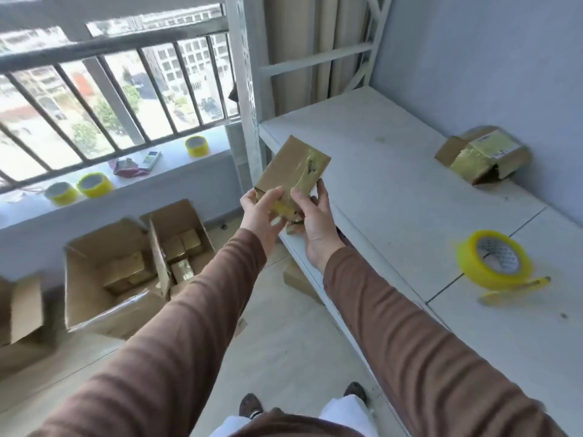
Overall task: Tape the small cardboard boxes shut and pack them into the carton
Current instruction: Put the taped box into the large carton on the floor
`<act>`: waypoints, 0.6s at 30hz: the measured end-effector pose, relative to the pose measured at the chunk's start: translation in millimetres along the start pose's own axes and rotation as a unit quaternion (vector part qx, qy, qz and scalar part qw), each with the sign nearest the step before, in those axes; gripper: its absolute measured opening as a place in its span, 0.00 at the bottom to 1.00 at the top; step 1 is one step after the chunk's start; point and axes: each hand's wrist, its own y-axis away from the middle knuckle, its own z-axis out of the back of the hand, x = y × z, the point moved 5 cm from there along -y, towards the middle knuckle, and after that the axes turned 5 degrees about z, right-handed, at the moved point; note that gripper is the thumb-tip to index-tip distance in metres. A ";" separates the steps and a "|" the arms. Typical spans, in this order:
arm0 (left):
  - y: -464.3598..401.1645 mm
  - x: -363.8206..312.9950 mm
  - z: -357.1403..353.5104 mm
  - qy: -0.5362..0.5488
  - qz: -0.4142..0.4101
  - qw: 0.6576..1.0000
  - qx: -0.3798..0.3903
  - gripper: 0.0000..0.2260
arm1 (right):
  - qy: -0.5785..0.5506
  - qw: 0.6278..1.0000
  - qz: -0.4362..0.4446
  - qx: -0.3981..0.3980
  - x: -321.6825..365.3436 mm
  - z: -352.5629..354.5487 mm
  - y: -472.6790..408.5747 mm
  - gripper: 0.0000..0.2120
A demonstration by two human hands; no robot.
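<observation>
Both hands, left [260, 205] and right [310, 216], gripping taped small box [291, 171]; best lowered flat into carton [179, 244] at 8 o'clock, beside packed boxes

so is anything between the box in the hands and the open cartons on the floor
Nothing visible blocks it. Both hands hold the small box in open air, and the cartons lie below to the left, tops open.

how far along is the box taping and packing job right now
Done: several taped small boxes already sit in the open cartons on the floor. In hand: the left hand and right hand hold a taped box in the air. Left: the box on the shelf has an open flap; the tape roll lies nearby.
</observation>
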 end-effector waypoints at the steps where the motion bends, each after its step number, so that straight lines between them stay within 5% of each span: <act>1: -1.1 -3.8 18.8 -0.007 -0.001 1.000 -0.008 0.33 | 0.002 1.000 0.004 0.007 -10.6 -14.8 -0.5 0.30; 5: -5.2 -19.6 85.6 -0.028 0.003 0.998 -0.051 0.35 | 0.019 0.999 -0.019 0.030 -49.4 -62.3 -7.5 0.33; 10: -29.0 -34.8 153.5 0.001 0.020 0.995 -0.094 0.24 | 0.041 0.995 -0.060 0.071 -91.2 -103.4 -35.1 0.28; 15: -71.5 -39.3 210.6 -0.037 0.031 0.992 -0.114 0.44 | 0.071 0.988 -0.113 0.078 -138.1 -133.4 -78.5 0.22; 18: -76.4 -56.8 229.4 -0.023 0.026 0.985 -0.168 0.39 | 0.074 0.983 -0.143 0.087 -165.1 -154.9 -104.4 0.20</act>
